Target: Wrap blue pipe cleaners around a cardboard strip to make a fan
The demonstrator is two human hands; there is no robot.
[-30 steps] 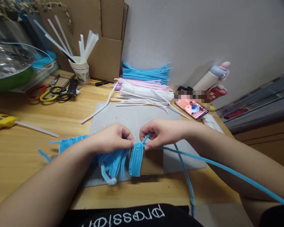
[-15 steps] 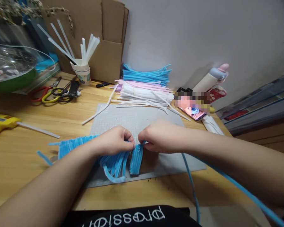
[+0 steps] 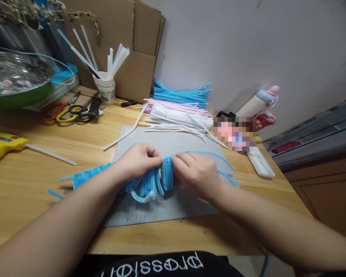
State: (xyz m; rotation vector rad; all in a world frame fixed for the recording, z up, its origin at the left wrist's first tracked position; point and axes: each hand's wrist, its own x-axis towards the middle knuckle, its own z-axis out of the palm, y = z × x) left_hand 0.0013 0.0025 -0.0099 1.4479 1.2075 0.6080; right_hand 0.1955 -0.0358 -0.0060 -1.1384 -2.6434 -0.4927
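Note:
Blue pipe cleaners are wound side by side in a tight band round a piece whose core is hidden now. My left hand pinches its top edge, just left of this band. Loose blue loops and ends hang below my left fingers, and more blue wrapping reaches out to the left beneath my forearm. Right of the band, my right hand is closed with curled fingers on a blue pipe cleaner, whose strand trails out behind the knuckles. Its fingertips are partly hidden.
A grey cutting mat lies under the work. Behind it are bundles of blue, pink and white pipe cleaners. On the left are a yellow glue gun, scissors and a cup of glue sticks. A blurred-out patch and white packet lie right.
The wound band has been raised and turned more upright. My right hand has swung round, covering the brown cardboard that showed before. The long blue strand now lies behind that hand.

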